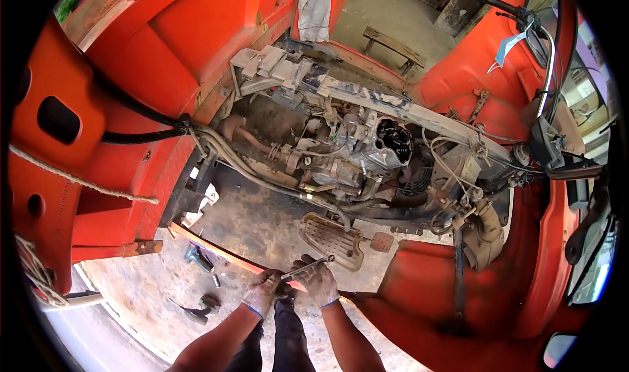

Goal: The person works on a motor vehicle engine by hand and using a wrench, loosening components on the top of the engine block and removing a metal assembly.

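The gloved left hand (pixel 262 289) pinches the near end of a metal wrench (pixel 313 266), which runs from its fingertips toward two o'clock. The gloved right hand (pixel 320 285), at three o'clock from the left, bends its fingers against the shaft; whether they close on it, I cannot tell.

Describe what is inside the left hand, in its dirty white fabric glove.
The left hand holds a long, silver metal wrench; the end that the hand covers cannot be seen.

Repair workshop, exposed engine (pixel 357 143), scattered power tools (pixel 198 258)
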### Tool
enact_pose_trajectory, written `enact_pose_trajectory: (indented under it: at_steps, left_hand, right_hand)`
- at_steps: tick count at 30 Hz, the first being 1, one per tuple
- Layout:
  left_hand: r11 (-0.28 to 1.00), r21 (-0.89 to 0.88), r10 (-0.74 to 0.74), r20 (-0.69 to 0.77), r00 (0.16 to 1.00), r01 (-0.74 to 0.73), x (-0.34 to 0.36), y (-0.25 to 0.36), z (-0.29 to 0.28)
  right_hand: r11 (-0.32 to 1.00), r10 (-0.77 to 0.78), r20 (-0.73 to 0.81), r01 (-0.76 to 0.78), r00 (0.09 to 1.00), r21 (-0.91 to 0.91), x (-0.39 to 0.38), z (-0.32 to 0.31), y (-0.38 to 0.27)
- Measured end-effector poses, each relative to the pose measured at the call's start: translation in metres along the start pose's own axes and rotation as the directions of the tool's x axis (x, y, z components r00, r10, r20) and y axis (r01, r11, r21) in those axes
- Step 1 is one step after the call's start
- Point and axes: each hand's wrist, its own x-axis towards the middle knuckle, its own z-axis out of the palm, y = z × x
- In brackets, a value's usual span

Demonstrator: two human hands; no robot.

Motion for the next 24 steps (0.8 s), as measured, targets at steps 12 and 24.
enact_pose_trajectory:
  at_steps: [12, 24]
  left_hand:
    - [0.255, 0.903, -0.299, 0.413, 0.86, -0.345, -0.133, 0.039, -0.013]
    - [0.354, 0.818, -0.179, 0.535, 0.826, -0.453, -0.15, 0.114, 0.061]
  right_hand:
    - [0.956, -0.099, -0.234, 0.027, 0.967, -0.291, -0.127, 0.144, 0.045]
    - [0.921, -0.372, -0.217, 0.388, 0.903, 0.038, -0.143, 0.2, -0.009]
